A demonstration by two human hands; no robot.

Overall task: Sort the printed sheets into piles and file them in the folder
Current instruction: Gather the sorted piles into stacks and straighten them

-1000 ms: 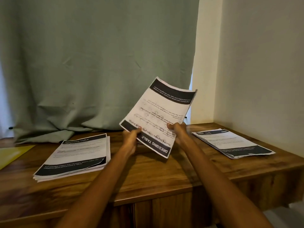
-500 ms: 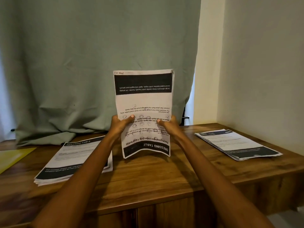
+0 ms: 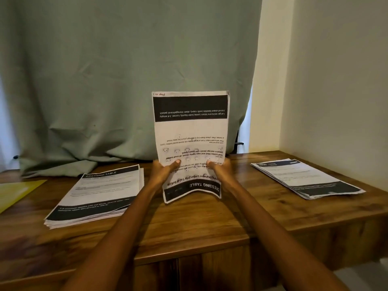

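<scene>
Both hands hold a bundle of printed sheets [image 3: 191, 131] upright above the middle of the wooden table [image 3: 201, 219]; its text is upside down and its lower edge curls above the wood. My left hand [image 3: 162, 172] grips the left edge, thumb on the front. My right hand [image 3: 220, 171] grips the right edge the same way. A thick pile of printed sheets [image 3: 98, 194] lies flat on the left. A thinner pile [image 3: 306, 178] lies on the right. A yellow folder [image 3: 15, 192] shows at the far left edge.
A green curtain [image 3: 117, 80] hangs behind the table and bunches on its back edge. A cream wall [image 3: 336, 91] closes the right side. The table's front edge and a cabinet front are below my arms.
The held sheets turned from tilted to the right to upright and squared, and came down closer to the table. Both hands shifted to grip its two side edges.
</scene>
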